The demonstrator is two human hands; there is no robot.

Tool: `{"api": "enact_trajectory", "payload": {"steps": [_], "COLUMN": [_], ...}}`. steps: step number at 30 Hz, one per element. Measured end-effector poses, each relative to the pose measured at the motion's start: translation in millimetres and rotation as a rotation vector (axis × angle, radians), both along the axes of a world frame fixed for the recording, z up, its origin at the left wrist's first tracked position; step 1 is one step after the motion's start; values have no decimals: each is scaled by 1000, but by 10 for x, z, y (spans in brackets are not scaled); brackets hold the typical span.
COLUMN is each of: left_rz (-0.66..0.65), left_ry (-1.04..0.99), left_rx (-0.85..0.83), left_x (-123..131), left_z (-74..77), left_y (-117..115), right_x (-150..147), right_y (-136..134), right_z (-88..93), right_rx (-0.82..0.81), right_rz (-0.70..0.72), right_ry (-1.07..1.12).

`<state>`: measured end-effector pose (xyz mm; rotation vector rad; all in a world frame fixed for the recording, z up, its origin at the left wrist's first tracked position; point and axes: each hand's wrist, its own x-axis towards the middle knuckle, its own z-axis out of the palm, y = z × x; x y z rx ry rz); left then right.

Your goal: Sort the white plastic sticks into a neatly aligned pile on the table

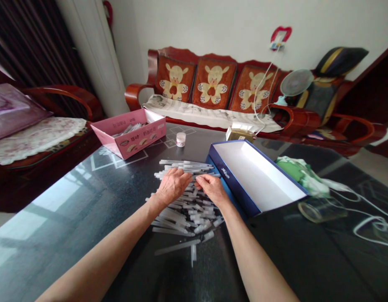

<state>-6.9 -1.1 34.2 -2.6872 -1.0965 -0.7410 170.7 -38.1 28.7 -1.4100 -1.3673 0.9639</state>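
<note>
A loose pile of frosted white pen barrels (172, 217) and short caps (198, 219) is spread over the dark tabletop under my hands. My left hand (174, 184) is closed above the pile, its fingers curled and pointing right. Facing it, my right hand (213, 188) pinches with thumb and forefinger. The fingertips of both hands nearly meet; a small whitish piece seems to lie between them, too small to make out. More long barrels (186, 164) lie side by side just beyond my hands.
A pink box (128, 136) holding white pieces stands far left, beside a small white jar (180, 139). Right of the pile is a blue box (236, 178) with white insides. Farther right lie a green-white bag (302, 176), a glass jar (321, 209) and white cables (370, 226).
</note>
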Motion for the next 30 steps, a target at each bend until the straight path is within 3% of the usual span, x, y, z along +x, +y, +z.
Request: {"api": "enact_trajectory", "payload": {"steps": [4,11,22,26,30], "left_rz": [20,-54,-45,-13,-11], "left_ry": [-47,-89,-95,-101,-78], "left_rx": [-28,-40,-77,-65,-59], "left_x": [-27,-14,-11,-9,1], "left_z": [-9,-120,-170,-164,-152], "left_y": [-117,-142,-26,-25,-30], "right_x": [-81,-214,-101,-68,-55], "right_y": [-149,-301,-148,-147,-146], "right_z": [10,-88,-175,-171,-164], "right_rx": [95,227,221,301,333], "right_rz": [-12,-176,-97,-175,-140], "right_ry": [5,19,13,-178,-292]}}
